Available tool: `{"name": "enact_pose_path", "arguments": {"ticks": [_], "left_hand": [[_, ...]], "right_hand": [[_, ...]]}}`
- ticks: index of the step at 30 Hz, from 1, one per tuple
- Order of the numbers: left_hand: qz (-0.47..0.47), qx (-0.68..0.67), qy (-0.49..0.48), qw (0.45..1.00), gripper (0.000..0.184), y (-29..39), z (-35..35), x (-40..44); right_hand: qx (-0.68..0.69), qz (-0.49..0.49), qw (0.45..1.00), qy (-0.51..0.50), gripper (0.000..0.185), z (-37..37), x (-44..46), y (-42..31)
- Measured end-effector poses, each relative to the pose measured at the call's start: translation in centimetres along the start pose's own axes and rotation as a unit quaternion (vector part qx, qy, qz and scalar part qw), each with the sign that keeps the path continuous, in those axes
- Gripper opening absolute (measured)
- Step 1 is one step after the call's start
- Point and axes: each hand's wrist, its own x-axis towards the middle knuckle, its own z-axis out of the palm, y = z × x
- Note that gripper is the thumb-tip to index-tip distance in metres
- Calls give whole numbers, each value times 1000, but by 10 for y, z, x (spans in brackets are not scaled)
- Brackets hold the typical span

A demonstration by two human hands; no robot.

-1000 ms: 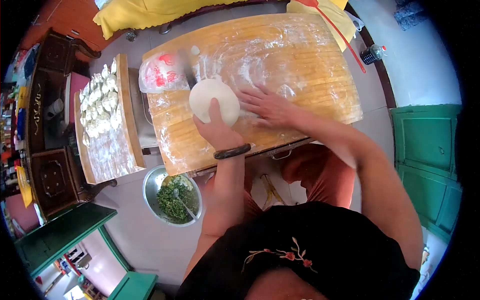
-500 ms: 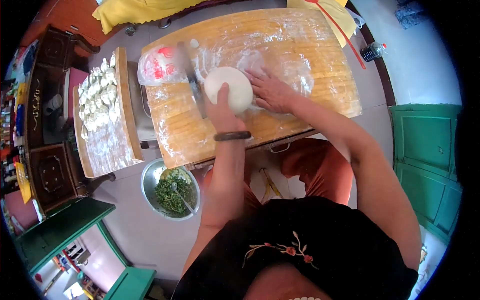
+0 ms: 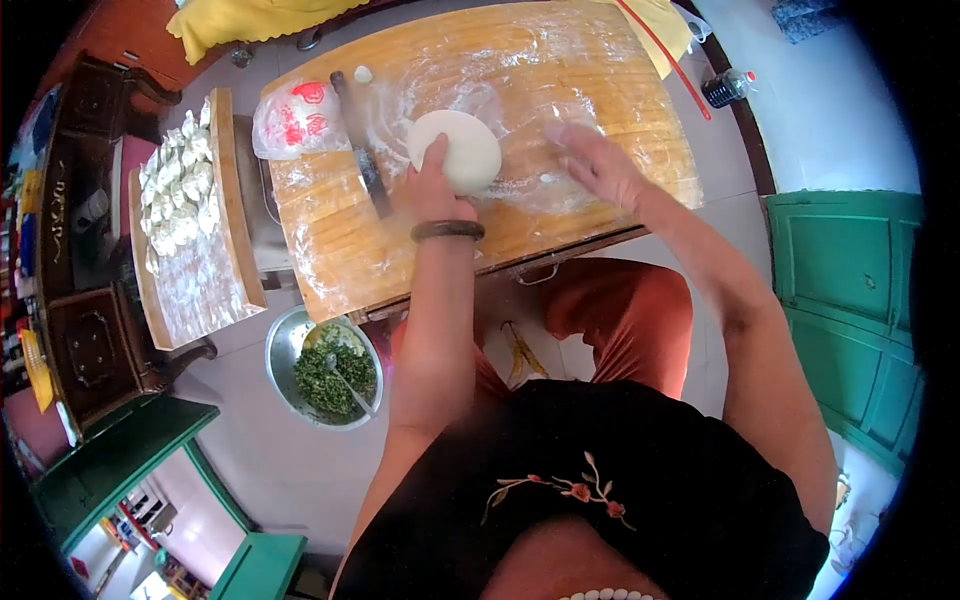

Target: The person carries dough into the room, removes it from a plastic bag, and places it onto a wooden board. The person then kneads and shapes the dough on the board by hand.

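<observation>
A round, thick disc of white dough (image 3: 465,155) is on the floured wooden board (image 3: 340,240). My left hand (image 3: 438,190) grips its near left edge, thumb on top and the other fingers mostly hidden beneath. My right hand (image 3: 600,168) is apart from the dough, to its right over the board. Its fingers are spread, slightly blurred, with nothing in them. Left of the dough lies a long dark flat tool (image 3: 370,178) whose kind I cannot make out. Beside that sits a plastic bag (image 3: 300,120) with red print. A small dough piece (image 3: 363,74) lies farther back.
Left of the board, a wooden tray (image 3: 205,300) bears several rows of dumplings (image 3: 180,190). Below it, a metal bowl (image 3: 280,375) holds chopped green filling (image 3: 335,385) and a spoon. A red stick (image 3: 670,65) crosses the far right corner, near a dark bottle (image 3: 725,88).
My right hand has come off the dough's right side and moved to the right. My left hand keeps its hold on the dough. The whole view has shifted slightly.
</observation>
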Motion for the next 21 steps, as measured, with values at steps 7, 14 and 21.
{"name": "enact_pose_path", "arguments": {"ticks": [7,14,21], "left_hand": [[4,-12,10,1000,47,4,-5,7],[-3,7,1,1000,55,-1,-10,16],[-9,18,-7,1000,56,-2,-9,12]], "right_hand": [[-114,-71,990,-36,55,13,-32,-33],[-45,-58,996,50,43,12,-21,-31],[-3,39,986,164,7,35,4,-29]]}}
